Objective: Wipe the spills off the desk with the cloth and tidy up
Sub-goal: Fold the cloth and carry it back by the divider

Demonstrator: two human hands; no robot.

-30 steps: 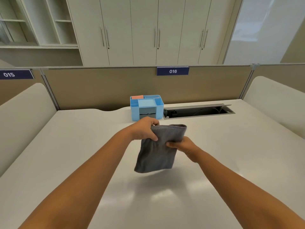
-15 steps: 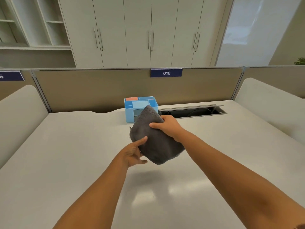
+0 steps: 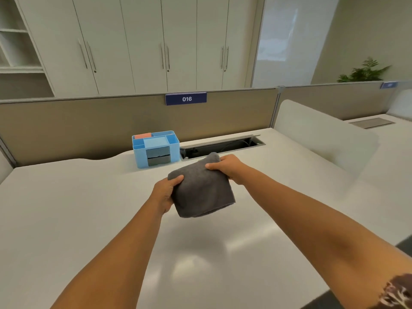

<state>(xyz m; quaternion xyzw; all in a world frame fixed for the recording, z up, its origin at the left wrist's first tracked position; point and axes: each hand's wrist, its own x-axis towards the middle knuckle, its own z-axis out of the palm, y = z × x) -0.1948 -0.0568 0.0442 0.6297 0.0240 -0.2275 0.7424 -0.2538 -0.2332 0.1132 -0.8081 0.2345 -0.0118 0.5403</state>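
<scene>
A folded dark grey cloth hangs in the air above the middle of the white desk. My left hand grips its near left corner, thumb on top. My right hand pinches its far upper edge. The cloth casts a soft shadow on the desk below it. No spill shows on the desk surface in this view.
A light blue desk organiser with a pink block in it stands at the back of the desk, against the tan partition marked 016. Right of it lies an open cable tray slot. White side dividers flank the desk.
My left hand has taken hold of the cloth's left corner again after having let go. The cloth is now folded smaller and held between both hands. The view has swung to the right.
</scene>
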